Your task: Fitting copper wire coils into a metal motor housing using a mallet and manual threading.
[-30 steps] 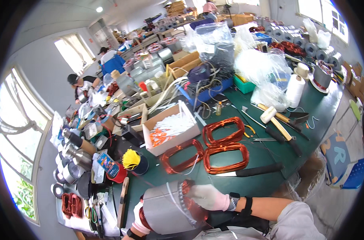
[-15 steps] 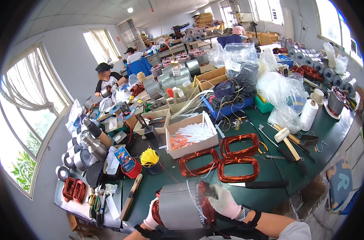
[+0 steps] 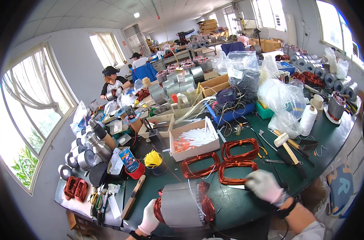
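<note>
A grey cylindrical motor stator lies on its side at the near edge of the table. Copper windings bulge from both its ends, and a white strip crosses its right part. My left hand, in a white glove, is against the left end, closed round the windings with its fingertips hidden. Away from the stator, my gloved right hand is over a long knife with a black handle; its fingers are smeared by motion, so a grip cannot be made out. Three copper wire coils lie just beyond.
Behind the coils stands a carton of white and orange strips. A cup of yellow sticks and a wooden bat are to the left. A mallet lies right. A co-worker sits at the far left.
My right hand has left the stator's right-hand windings and moved right, over the knife. My left hand stays at the stator's left end. The view has shifted slightly.
</note>
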The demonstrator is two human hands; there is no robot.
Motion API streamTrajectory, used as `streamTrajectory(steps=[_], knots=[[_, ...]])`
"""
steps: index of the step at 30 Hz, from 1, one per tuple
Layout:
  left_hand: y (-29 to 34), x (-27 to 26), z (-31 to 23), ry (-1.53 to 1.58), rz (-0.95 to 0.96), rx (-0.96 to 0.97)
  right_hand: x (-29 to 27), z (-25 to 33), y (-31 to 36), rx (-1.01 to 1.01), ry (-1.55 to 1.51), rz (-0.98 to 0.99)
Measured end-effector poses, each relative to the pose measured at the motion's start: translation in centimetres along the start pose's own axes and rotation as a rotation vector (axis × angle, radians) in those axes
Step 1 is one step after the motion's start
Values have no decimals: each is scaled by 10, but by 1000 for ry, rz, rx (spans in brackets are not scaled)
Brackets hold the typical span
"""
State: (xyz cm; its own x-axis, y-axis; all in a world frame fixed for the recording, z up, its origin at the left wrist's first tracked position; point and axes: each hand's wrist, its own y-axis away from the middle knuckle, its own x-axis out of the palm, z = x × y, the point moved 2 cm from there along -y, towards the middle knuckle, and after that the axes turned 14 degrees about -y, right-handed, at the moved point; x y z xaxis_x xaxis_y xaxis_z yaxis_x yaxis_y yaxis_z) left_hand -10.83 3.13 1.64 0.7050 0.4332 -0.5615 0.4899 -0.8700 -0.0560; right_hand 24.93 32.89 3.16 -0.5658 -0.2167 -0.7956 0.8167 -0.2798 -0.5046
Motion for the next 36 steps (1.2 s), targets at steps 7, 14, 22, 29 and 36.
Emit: streamTrajectory(steps=[7, 14, 22, 29, 36], knots=[[-12, -7, -20, -612, 9, 362, -70, -99, 75, 760, 453, -142], [-20, 0, 7, -811, 62, 516, -76, -123, 86, 774, 439, -13], [-24, 0, -4, -714, 114, 496, -94, -118, 90, 744, 457, -160], [-31, 0, -1, -662, 164, 545, -75, -98, 122, 734, 426, -17], [-21, -7, -25, -608, 215, 468, -78, -77, 121, 733, 403, -109]])
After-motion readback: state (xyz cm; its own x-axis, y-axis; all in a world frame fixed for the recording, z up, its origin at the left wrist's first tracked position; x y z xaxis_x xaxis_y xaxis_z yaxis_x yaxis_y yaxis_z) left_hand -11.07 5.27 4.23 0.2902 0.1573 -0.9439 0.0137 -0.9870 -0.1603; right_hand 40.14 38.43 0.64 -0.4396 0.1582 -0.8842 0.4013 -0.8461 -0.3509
